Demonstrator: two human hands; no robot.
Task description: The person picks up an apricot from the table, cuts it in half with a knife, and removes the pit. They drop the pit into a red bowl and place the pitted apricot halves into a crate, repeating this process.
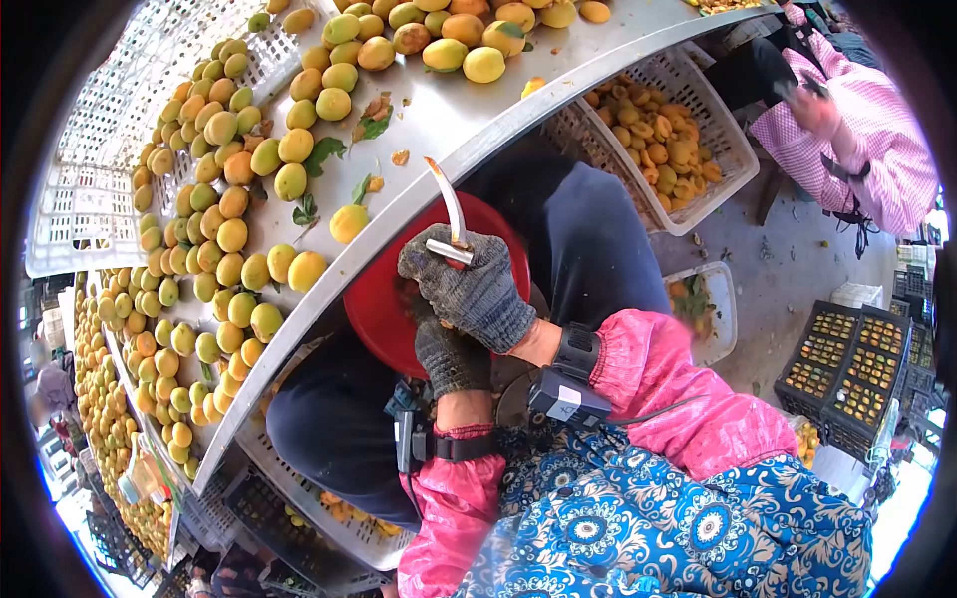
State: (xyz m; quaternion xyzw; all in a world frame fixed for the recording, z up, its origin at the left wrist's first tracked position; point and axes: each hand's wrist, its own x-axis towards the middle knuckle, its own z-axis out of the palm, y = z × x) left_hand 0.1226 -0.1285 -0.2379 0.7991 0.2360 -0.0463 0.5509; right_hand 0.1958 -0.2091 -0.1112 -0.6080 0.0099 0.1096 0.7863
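My right hand (471, 289), in a grey knit glove, is closed round the metal handle of a curved knife (451, 207), whose blade points up toward the table edge. Just below it is my left hand (451, 357), in a dark, stained glove, over a red basin (384, 317) between my knees. Its fingers are partly hidden by my right hand, and what they hold cannot be made out. Yellow-green and orange fruits (231, 235) lie in rows on the metal table (419, 112) beyond the basin.
A white crate (740, 171) of halved fruit stands beyond my right knee, near a white tub (733, 317). Black trays (819, 349) of fruit are stacked at the right. A person in a pink checked top (890, 140) works at upper right. The table's curved rim (329, 284) passes close to my hands.
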